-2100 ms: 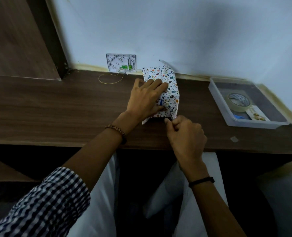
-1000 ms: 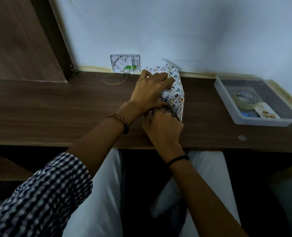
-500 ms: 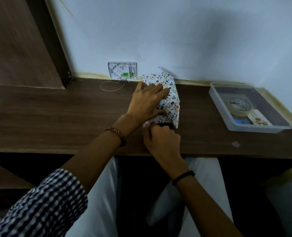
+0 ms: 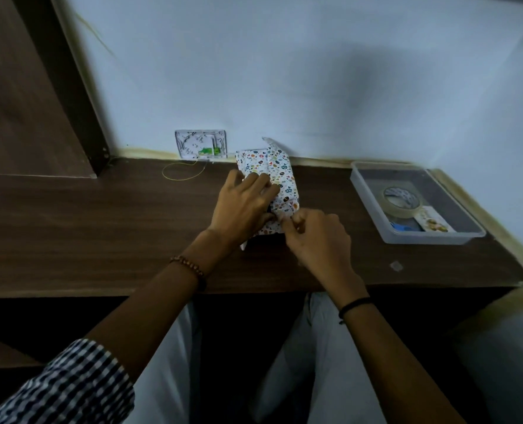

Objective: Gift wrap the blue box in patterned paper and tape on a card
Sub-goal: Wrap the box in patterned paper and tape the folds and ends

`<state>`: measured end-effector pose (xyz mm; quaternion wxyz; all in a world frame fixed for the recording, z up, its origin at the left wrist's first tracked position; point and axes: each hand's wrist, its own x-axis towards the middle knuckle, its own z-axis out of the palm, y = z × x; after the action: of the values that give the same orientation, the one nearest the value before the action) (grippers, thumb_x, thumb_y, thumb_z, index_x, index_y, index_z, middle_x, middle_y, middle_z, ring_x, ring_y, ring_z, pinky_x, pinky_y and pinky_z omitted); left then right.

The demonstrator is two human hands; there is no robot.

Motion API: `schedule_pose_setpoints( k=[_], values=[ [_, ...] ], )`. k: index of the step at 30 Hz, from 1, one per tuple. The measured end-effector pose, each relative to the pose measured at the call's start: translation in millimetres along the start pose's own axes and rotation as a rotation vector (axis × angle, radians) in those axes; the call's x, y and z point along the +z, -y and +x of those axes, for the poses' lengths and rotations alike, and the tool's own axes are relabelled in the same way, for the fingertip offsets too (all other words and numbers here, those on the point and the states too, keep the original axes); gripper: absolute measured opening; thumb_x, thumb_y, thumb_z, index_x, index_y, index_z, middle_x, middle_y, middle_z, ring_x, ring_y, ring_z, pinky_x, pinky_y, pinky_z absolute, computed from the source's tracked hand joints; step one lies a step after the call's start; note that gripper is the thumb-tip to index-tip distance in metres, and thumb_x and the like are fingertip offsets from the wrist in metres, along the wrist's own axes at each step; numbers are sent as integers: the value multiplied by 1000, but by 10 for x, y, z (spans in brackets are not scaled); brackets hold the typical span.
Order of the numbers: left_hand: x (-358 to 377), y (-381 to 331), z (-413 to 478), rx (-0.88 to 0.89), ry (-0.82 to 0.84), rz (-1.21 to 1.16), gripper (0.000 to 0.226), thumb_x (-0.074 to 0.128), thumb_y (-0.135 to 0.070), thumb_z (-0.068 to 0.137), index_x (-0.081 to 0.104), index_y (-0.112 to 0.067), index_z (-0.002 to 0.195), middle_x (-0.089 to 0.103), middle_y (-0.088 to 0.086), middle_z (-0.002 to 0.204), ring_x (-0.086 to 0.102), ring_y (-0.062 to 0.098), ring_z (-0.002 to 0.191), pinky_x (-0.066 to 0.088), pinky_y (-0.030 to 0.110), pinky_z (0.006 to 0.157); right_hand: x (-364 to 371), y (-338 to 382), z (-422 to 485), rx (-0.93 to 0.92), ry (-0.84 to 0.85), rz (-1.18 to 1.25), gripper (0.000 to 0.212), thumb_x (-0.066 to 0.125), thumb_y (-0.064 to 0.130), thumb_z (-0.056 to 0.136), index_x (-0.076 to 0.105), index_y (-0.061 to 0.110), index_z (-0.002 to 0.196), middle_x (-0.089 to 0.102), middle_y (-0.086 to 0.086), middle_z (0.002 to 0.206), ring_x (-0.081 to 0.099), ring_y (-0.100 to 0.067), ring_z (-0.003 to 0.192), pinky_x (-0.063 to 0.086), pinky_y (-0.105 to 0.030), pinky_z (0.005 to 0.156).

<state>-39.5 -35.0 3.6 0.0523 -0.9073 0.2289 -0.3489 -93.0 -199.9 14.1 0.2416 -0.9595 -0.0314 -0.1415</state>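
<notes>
Tray (image 4: 422, 239): tape roll (image 4: 401, 213), card (image 4: 434, 221) | wrapped box (image 4: 284, 179): left hand (image 4: 241, 209) on top

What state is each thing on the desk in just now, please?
Patterned paper: folded into a parcel, near end not yet closed.
Left hand: pressing down on the paper.
Right hand: pinching the paper's near flap.
Tape roll: lying flat in the tray.
Card: lying in the tray.

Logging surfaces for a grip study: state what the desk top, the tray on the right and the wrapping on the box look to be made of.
Desk top: dark wood or wood-look laminate, matte; streaked grain shows.
Tray: translucent plastic, smooth; the dark desk shows through its floor.
Wrapping: thin printed paper, matte; it holds sharp creases and a standing flap.
</notes>
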Motion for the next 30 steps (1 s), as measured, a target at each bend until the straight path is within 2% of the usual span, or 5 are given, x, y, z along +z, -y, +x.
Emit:
schedule_pose_setpoints(
  k=[5, 14, 21, 24, 30],
  values=[
    [-95, -45, 66, 6, 91, 52, 64, 89, -46, 61, 65, -15, 111, 66, 8, 108, 64, 26, 94, 47, 44, 86, -248, -187, 239, 55, -61, 98, 41, 50, 53, 96, 59, 22, 70, 66, 5, 56, 61, -4, 40, 60, -36, 61],
    [-146, -108, 71, -26, 107, 24, 59, 87, -39, 64, 61, -12, 110, 62, 11, 106, 61, 31, 96, 41, 45, 85, -612, -1264, 834, 335, -233, 7, 15, 56, 19, 91, 63, 8, 99, 68, -13, 102, 63, -34, 99, 44, -34, 69],
    [-151, -128, 79, -53, 112, 38, 57, 86, -37, 66, 59, -10, 109, 61, 11, 104, 59, 31, 94, 39, 46, 85, -630, -1889, 1080, 284, 141, -137, 43, 61, 40, 95, 56, 3, 114, 63, -22, 115, 57, -40, 107, 45, -48, 91],
    [-135, -143, 62, -73, 111, 51, 59, 85, -37, 67, 58, -10, 111, 60, 10, 106, 58, 31, 95, 38, 47, 87, -559, -1958, 1140, 228, 129, -108, 30, 61, 25, 96, 56, -2, 110, 66, -26, 99, 57, -35, 87, 40, -39, 73],
    [-144, -142, 31, -101, 107, 15, 58, 81, -38, 72, 58, -13, 119, 61, 8, 111, 57, 29, 101, 36, 49, 93, -535, -2010, 1200, 185, 17, -163, 7, 61, 13, 86, 62, 10, 92, 70, -11, 110, 61, -36, 103, 46, -54, 95]
  ],
)
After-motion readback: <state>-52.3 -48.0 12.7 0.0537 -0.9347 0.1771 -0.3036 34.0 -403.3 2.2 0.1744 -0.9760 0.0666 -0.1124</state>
